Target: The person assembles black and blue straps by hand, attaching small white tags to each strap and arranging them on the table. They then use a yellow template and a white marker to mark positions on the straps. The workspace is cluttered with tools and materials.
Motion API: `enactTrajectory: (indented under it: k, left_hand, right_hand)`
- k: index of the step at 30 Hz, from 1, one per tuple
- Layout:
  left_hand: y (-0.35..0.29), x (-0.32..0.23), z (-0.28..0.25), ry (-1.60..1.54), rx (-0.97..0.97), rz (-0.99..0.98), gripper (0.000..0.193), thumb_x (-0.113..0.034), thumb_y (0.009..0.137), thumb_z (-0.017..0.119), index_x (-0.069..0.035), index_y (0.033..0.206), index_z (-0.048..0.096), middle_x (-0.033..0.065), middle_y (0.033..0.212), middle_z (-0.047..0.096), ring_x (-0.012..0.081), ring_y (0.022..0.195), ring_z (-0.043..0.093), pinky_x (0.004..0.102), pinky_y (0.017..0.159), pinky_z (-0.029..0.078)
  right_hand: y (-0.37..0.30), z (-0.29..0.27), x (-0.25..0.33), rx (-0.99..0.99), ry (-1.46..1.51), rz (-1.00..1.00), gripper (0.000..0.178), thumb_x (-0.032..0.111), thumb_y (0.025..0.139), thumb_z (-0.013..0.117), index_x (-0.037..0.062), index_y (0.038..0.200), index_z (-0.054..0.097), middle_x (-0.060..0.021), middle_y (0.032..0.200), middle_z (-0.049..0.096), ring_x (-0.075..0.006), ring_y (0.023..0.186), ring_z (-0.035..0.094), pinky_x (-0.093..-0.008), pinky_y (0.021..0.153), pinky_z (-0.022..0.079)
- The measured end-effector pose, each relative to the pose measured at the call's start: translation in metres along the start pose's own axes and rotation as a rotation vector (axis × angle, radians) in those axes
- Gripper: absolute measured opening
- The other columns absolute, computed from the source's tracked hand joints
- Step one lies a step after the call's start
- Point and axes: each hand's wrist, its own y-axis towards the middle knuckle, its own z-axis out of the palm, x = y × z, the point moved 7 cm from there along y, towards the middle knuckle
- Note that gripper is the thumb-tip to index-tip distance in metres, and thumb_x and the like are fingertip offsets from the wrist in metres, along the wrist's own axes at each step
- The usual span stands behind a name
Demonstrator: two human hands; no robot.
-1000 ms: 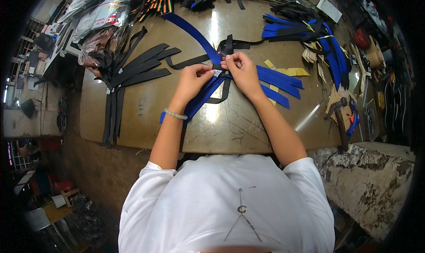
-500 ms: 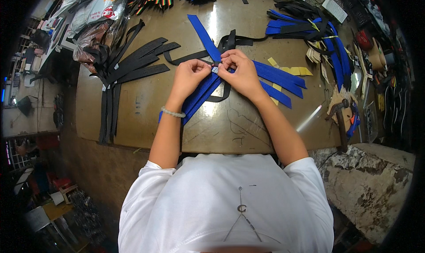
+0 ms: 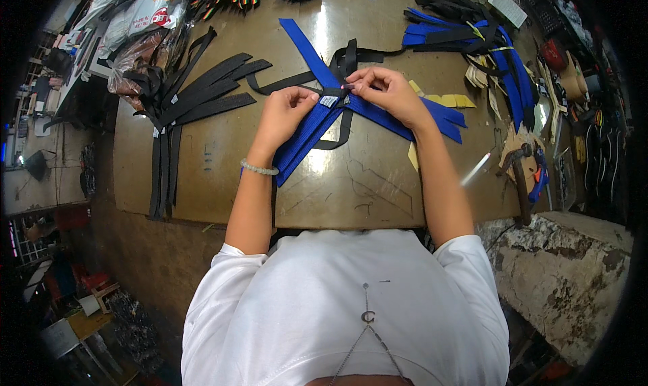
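Blue webbing straps (image 3: 307,140) lie crossed in a bundle on the table before me, with a black strap (image 3: 283,86) looped through their middle. A white label (image 3: 329,101) shows at the crossing, and a smaller one sits just right of it. My left hand (image 3: 289,113) is closed in a pinch at the label's left side; what lies between its fingertips is hidden. Right of the crossing, my right hand (image 3: 390,94) pinches the short black band over the blue straps. Its palm and lower fingers cover part of the right-hand blue straps.
Black straps with white labels (image 3: 202,89) fan out at the left. Another blue and black strap bundle (image 3: 466,38) lies far right, near yellow strips (image 3: 451,101). A hammer (image 3: 520,177) rests at the table's right edge. Plastic bags (image 3: 152,21) stand back left.
My hands have drawn apart, the right one moving right and slightly up, the left one slightly left. The white label and the black band at the crossing now show more fully.
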Motion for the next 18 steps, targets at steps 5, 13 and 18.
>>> enactTrajectory:
  k: [5,13,18]
  left_hand:
    - [0.000,0.000,0.000,0.029,-0.003,0.039,0.026,-0.020,0.089,0.067,0.006,0.093,0.068,0.0036,0.072,0.066,0.0065,0.064,0.057,0.0231,0.059,0.046]
    - [-0.001,0.003,0.002,0.062,0.023,0.013,0.025,-0.019,0.091,0.065,0.005,0.096,0.066,0.0003,0.079,0.064,0.0052,0.069,0.056,0.0206,0.063,0.045]
    - [-0.002,0.000,-0.027,0.254,-0.233,0.067,0.026,-0.021,0.092,0.060,0.005,0.093,0.065,0.0098,0.072,0.065,0.0153,0.071,0.065,0.0290,0.063,0.049]
  right_hand:
    - [-0.002,0.005,0.003,0.053,-0.069,-0.056,0.013,0.001,0.081,0.066,0.0001,0.072,0.057,-0.0138,0.111,0.059,-0.0203,0.101,0.061,-0.0301,0.090,0.049]
    - [-0.003,0.006,0.004,0.111,-0.168,-0.092,0.013,0.004,0.085,0.065,0.0008,0.076,0.056,-0.0132,0.116,0.058,-0.0182,0.105,0.060,-0.0282,0.092,0.048]
    - [0.001,0.000,-0.008,0.014,-0.023,0.044,0.019,0.018,0.097,0.055,-0.0001,0.092,0.057,-0.0105,0.109,0.062,-0.0146,0.101,0.061,-0.0272,0.091,0.049]
